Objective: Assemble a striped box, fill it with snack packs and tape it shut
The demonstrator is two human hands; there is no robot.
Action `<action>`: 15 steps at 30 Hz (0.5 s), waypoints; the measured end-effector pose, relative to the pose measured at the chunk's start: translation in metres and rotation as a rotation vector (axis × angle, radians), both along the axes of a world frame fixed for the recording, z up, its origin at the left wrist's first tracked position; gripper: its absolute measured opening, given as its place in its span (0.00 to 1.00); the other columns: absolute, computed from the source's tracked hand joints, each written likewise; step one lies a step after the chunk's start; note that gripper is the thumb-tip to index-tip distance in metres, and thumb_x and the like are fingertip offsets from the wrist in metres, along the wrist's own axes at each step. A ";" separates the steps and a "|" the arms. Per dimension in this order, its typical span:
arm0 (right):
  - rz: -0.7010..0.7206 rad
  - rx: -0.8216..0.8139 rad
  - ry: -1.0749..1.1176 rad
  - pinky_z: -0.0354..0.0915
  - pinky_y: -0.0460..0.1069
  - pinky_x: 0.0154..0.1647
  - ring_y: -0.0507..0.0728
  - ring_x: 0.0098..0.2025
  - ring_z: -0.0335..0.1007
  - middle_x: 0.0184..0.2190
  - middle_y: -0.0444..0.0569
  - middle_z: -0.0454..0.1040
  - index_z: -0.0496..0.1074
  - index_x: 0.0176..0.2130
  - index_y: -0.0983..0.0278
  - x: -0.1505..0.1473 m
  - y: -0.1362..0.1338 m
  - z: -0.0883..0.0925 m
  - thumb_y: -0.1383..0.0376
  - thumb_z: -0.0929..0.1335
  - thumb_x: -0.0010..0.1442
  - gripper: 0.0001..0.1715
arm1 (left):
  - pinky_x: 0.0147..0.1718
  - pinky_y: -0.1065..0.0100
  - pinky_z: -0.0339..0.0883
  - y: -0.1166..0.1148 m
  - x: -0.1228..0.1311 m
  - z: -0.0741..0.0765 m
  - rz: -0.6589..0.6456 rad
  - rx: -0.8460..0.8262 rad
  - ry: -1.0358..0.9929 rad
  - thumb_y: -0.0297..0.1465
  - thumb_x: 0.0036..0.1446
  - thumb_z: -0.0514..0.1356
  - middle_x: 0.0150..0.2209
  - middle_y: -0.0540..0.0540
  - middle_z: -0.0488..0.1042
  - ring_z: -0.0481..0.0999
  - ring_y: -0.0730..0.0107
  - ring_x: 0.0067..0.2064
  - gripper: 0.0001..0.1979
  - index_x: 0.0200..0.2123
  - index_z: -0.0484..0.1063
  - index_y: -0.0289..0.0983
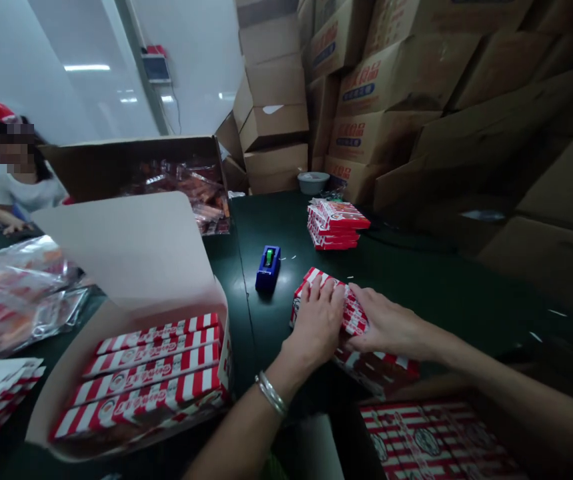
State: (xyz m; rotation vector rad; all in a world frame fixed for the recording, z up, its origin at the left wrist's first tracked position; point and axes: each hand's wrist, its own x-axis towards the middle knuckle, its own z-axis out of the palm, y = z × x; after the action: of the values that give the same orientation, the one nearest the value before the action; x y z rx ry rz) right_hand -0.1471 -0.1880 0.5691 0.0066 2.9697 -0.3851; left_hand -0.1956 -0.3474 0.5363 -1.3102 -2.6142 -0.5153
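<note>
In the head view my left hand (316, 323) lies over the near left side of a red-and-white striped snack box (322, 275) on the dark green table, fingers curled on its top. My right hand (391, 320) grips the same box at its right end, thumb and fingers on either side. Whether it is one box or several pressed together cannot be made out under the hands. Just below my right hand, another striped box (379, 373) is partly hidden. To the left stands an open white carton (216, 293) with several striped boxes (156, 373) packed in a row.
A blue tape dispenser (268, 268) sits mid-table, with a stack of striped boxes (336, 223) beyond. Striped boxes (431, 433) fill a carton at the lower right. Plastic-bagged food (21, 293) lies left. A person (19, 180) is at far left; cardboard cartons (386, 73) are piled behind.
</note>
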 end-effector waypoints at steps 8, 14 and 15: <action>0.034 0.052 -0.020 0.56 0.61 0.59 0.70 0.61 0.56 0.61 0.65 0.56 0.41 0.67 0.70 0.003 -0.002 0.004 0.48 0.68 0.47 0.61 | 0.66 0.54 0.41 -0.036 -0.024 -0.025 0.141 0.996 -0.831 0.36 0.57 0.58 0.67 0.39 0.50 0.46 0.56 0.68 0.32 0.62 0.54 0.35; 0.110 0.104 -0.015 0.57 0.63 0.58 0.71 0.59 0.58 0.60 0.64 0.59 0.43 0.67 0.67 0.009 -0.010 0.012 0.48 0.68 0.48 0.58 | 0.51 0.56 0.67 -0.023 -0.045 -0.041 -0.048 1.053 -1.234 0.40 0.55 0.61 0.55 0.37 0.71 0.73 0.54 0.53 0.30 0.59 0.61 0.35; 0.113 0.102 -0.041 0.57 0.63 0.58 0.72 0.59 0.58 0.61 0.64 0.58 0.42 0.67 0.67 0.008 -0.011 0.013 0.48 0.69 0.46 0.60 | 0.52 0.56 0.66 -0.022 -0.045 -0.043 -0.037 1.068 -1.227 0.40 0.54 0.60 0.55 0.37 0.70 0.72 0.54 0.53 0.30 0.59 0.60 0.35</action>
State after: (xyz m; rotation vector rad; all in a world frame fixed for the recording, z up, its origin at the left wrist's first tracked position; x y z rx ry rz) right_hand -0.1392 -0.1992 0.5822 -0.1402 2.9290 -0.2162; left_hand -0.2404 -0.3696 0.4934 -0.6613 -2.0489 -2.8526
